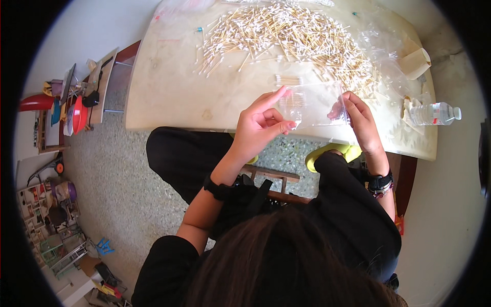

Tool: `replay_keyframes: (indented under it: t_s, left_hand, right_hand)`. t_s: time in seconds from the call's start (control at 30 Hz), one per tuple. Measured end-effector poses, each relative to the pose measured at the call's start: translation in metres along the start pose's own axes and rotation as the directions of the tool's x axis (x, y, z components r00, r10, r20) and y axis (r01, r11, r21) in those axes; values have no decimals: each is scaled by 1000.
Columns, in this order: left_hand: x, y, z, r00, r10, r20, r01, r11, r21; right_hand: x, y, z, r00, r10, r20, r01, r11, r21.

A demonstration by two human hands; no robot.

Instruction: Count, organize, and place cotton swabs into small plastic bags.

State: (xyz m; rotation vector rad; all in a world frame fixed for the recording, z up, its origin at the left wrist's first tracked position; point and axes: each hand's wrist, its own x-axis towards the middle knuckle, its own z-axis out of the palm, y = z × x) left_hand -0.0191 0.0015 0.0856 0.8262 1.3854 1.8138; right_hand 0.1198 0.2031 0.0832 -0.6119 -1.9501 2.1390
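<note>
A clear plastic bag (321,105) is stretched over the table's near edge. My right hand (362,120) pinches it by its right side, thumb and fingers closed. At the bag's left side is my left hand (260,118), with index finger and thumb spread apart and the other fingers partly curled. The index and thumb tips are at the bag's edge; whether they touch it is hard to see. Just beyond the bag lies a small row of cotton swabs (289,80), and more swabs show through the plastic. Farther back spreads a large heap of loose cotton swabs (276,30).
Right of my right hand, a plastic bottle (434,113) lies on its side on the pale table (169,97). A paper cup-like roll (415,64) and crumpled clear plastic (381,43) sit at the far right. A shelf with a red bowl (80,115) stands to the left.
</note>
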Motion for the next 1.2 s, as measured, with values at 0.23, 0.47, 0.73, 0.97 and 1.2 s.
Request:
replay_keyframes:
  t_s: [0.23,0.47,0.73,0.97,1.2]
  left_hand:
    - [-3,4,1,999,-26,21,27,998,-50]
    - [-2,-4,-8,1000,-14,25,14,1000,10]
    - [-2,1,-7,999,-26,33,25,999,38]
    - [5,-15,-9,997,73,16,-74,995,73]
    - [3,-11,-9,998,15,54,-20,995,101]
  right_hand:
    - [-4,-9,9,995,-70,70,65,995,78]
    - [-3,-7,6,994,-107,-36,110,989,101]
    - [-5,-5,4,990,-135,-50,137,990,41]
    - [-4,-4,0,995,-87,-40,90,993,83]
    - [-5,-3,3,999,-23,36,21,999,50]
